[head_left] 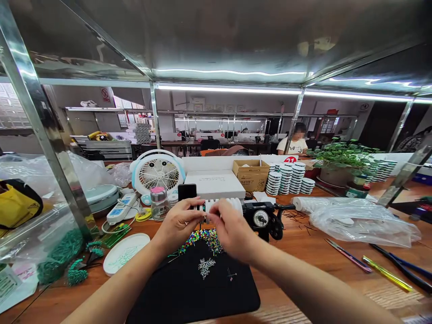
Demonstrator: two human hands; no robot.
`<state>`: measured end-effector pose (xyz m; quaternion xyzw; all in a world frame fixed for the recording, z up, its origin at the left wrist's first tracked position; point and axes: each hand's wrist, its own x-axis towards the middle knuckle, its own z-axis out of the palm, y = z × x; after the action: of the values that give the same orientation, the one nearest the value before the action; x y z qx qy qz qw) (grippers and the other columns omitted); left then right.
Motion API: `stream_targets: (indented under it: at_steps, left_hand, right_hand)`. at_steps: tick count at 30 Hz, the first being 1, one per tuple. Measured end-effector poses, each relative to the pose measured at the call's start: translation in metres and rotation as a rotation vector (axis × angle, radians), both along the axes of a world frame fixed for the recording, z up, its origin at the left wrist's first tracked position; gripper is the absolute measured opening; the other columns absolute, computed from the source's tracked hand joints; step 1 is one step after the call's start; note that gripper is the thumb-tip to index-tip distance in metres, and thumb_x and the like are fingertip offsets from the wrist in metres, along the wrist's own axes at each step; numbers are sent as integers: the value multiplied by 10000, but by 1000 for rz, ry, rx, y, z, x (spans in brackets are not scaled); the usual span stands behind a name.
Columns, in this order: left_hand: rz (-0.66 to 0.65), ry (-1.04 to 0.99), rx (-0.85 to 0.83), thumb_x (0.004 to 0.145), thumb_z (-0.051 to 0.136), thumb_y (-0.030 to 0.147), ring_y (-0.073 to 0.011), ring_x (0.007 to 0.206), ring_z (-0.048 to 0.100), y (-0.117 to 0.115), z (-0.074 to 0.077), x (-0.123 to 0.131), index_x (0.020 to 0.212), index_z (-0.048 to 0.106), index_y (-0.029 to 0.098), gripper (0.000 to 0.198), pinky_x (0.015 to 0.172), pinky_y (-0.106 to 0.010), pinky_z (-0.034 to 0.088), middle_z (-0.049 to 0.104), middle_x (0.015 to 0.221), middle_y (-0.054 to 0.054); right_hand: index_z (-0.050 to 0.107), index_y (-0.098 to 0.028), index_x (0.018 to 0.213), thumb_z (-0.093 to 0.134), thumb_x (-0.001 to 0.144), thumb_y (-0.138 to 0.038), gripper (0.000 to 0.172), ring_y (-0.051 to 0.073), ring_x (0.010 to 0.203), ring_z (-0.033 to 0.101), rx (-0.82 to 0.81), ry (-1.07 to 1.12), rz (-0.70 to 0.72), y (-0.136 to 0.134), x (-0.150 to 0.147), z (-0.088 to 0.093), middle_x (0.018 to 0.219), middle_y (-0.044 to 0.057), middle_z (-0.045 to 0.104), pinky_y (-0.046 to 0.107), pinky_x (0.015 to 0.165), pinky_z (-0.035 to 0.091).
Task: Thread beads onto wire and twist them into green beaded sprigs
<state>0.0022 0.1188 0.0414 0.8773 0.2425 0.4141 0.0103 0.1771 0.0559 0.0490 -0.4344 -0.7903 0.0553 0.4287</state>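
My left hand (180,222) and my right hand (234,231) meet in front of a row of white round spools (237,204) on a hand-cranked winder with a dial (261,218). Thumb and fingers of each hand are pinched together at the left end of the row; what lies between them is too small to make out. Below them, a black mat (189,292) carries a heap of colourful bead-like pieces (199,236). Nearer to me lie a small pile of silvery metal fittings (205,267) and a few loose pins (231,274).
On the left stand a white plate (113,265) with green strands, a power strip (120,209), a jar (159,207) and a fan (158,173). Stacked spools (285,177) and a carton (251,175) are behind. Scissors (349,256) and plastic wrap (364,227) lie right. A person (293,144) sits beyond.
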Motion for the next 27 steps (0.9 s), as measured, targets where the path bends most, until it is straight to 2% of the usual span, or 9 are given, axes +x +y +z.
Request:
stream_targets:
  at_steps: [2, 4, 10, 17, 24, 27]
  left_hand:
    - [-12, 15, 5, 835, 522, 123, -211, 1103, 540, 0, -1, -1, 976, 691, 260, 259, 929, -394, 461, 609, 1155, -74]
    - [-10, 20, 6, 842, 513, 121, -206, 1110, 534, 0, -2, -1, 1005, 679, 273, 278, 930, -390, 459, 603, 1164, -68]
    - [-5, 22, 35, 834, 523, 115, -209, 1106, 537, 1, -2, 0, 980, 689, 261, 265, 926, -379, 460, 612, 1147, -70]
    - [10, 21, 18, 830, 528, 116, -207, 1107, 534, 1, -3, -1, 971, 689, 289, 275, 922, -375, 460, 602, 1141, -54]
    - [3, -17, -14, 822, 568, 174, -222, 1122, 523, 0, -3, 0, 967, 648, 246, 180, 941, -400, 440, 597, 1141, -64]
    - [38, -34, -79, 769, 643, 232, -239, 1131, 510, -1, -9, -1, 1157, 495, 236, 415, 957, -433, 422, 570, 1177, -81]
  right_hand:
    - [492, -162, 823, 427, 862, -138, 79, 142, 751, 509, -64, -9, 6, 11, 8, 15, 843, 43, 556, 253, 675, 407]
    - [494, -163, 790, 455, 841, -121, 77, 135, 743, 504, -132, -43, 26, 21, 10, 20, 833, 31, 547, 243, 654, 394]
    - [495, -164, 786, 469, 841, -124, 73, 127, 744, 492, -127, -25, 14, 26, 5, 12, 838, 22, 528, 241, 648, 375]
    - [498, -160, 768, 501, 819, -95, 82, 133, 741, 471, -139, -16, 11, 21, 2, 12, 849, 27, 492, 263, 651, 368]
    - [517, -155, 742, 502, 812, -80, 103, 122, 730, 457, -130, -114, 69, 21, 2, 9, 885, 28, 444, 265, 656, 373]
    - [519, -157, 749, 511, 805, -77, 98, 127, 762, 465, -124, -111, 59, 20, 3, 6, 902, 30, 441, 265, 671, 378]
